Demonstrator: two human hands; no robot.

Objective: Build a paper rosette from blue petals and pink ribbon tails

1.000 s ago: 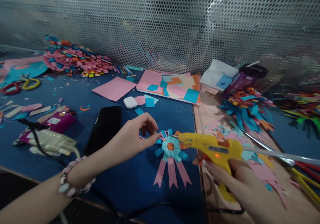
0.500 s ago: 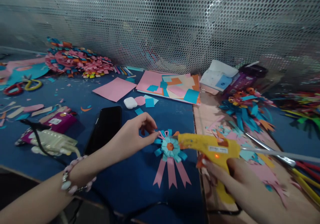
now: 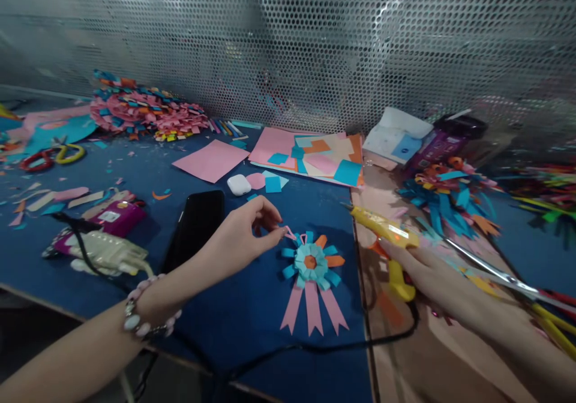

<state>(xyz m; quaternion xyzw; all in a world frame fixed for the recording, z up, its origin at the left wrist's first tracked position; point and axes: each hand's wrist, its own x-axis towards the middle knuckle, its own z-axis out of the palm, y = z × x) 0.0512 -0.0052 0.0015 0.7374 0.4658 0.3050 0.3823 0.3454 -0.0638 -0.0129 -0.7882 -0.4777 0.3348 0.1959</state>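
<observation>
A paper rosette with blue, orange and pink loops and three pink ribbon tails lies flat on the blue table. My left hand pinches a small pink paper loop at the rosette's upper left edge. My right hand rests on the table to the right, fingers around the handle of a yellow glue gun whose nozzle points up and left, away from the rosette. Its black cord runs along the front of the table.
A black phone and a white earbud case lie left of my hand. Pink and blue paper sheets, piles of paper rosettes, scissors, a power adapter and long sticks surround the spot. Perforated metal wall behind.
My right hand swung the glue gun away from the rosette's centre and lowered it to the table on the right. My left hand stays pinched at the rosette's edge.
</observation>
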